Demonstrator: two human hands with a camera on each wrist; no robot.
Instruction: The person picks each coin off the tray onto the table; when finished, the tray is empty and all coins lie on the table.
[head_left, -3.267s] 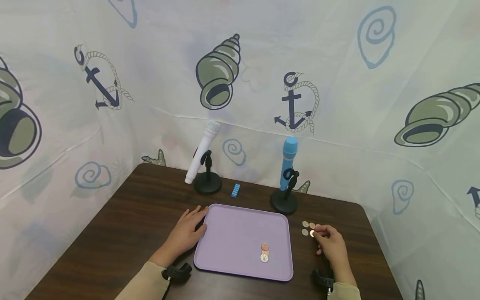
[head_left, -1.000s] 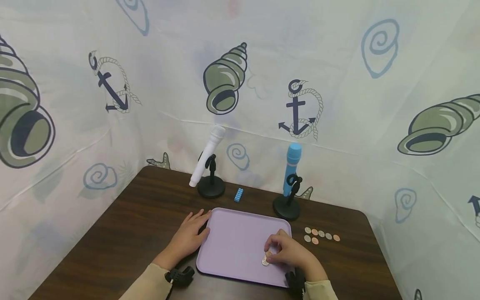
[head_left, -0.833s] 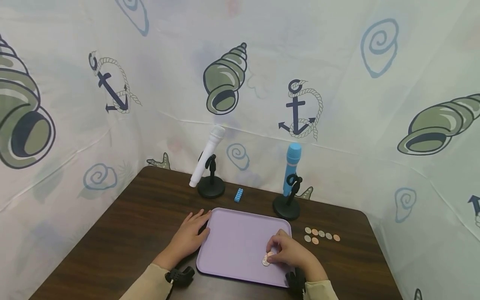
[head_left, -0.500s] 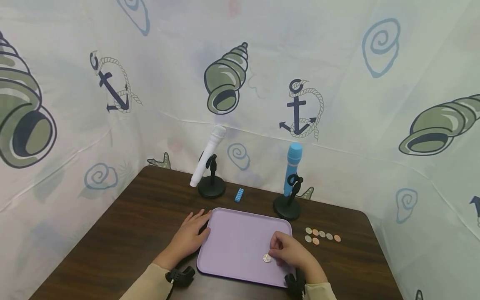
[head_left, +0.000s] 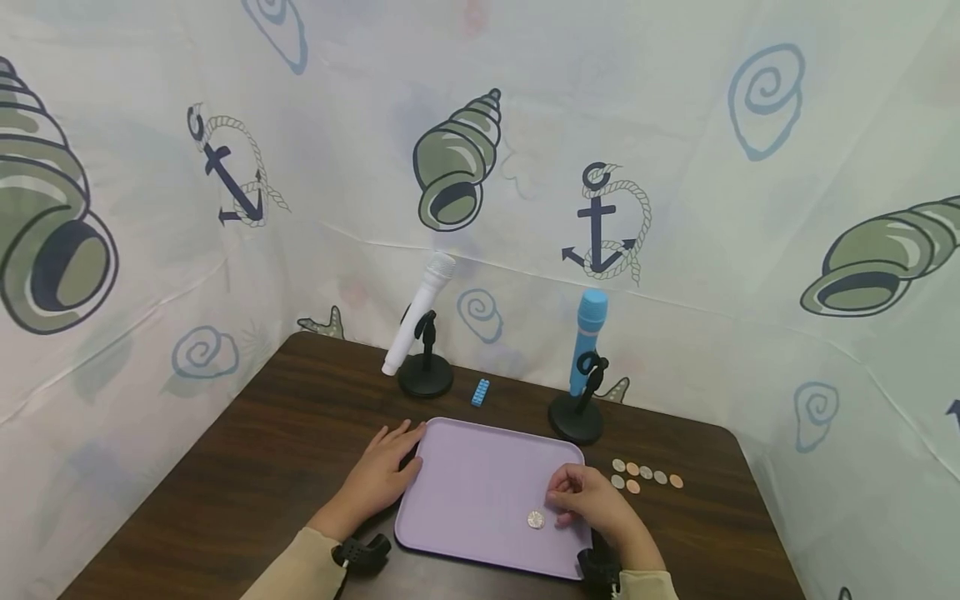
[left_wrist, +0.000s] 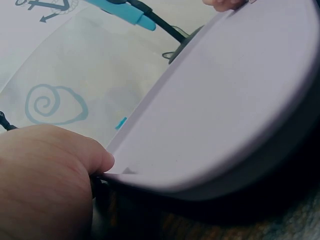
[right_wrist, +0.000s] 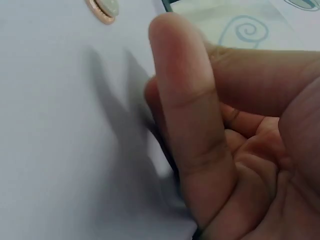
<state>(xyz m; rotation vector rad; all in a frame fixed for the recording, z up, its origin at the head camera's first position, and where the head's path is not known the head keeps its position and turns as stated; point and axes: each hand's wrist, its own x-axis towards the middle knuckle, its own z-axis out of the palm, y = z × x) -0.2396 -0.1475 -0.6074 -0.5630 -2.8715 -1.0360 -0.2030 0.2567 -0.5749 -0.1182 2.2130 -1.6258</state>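
A small pile of coins (head_left: 536, 520) lies on the lilac tray (head_left: 480, 475), right of its middle. In the right wrist view, a silver coin (right_wrist: 108, 6) overlaps a copper one (right_wrist: 100, 14). My right hand (head_left: 588, 500) hovers over the tray's right side, just right of the pile and apart from it. Its fingers are loosely bent, and nothing shows between them. At the tray's left edge rests my left hand (head_left: 378, 471), fingers extended, thumb against the rim. The left wrist view shows that hand (left_wrist: 55, 175) touching the tray's corner.
Several loose coins (head_left: 646, 472) lie in two rows on the dark table (head_left: 225, 492), right of the tray. Behind it stand a white microphone (head_left: 420, 312) and a blue microphone (head_left: 589, 333) on black stands, with a blue toy brick (head_left: 480, 392) between them.
My right hand has moved from the table coins to the tray. The tray's coins, earlier spread in a line, now sit together, and the hand has drawn away rightward. My left hand stays put.
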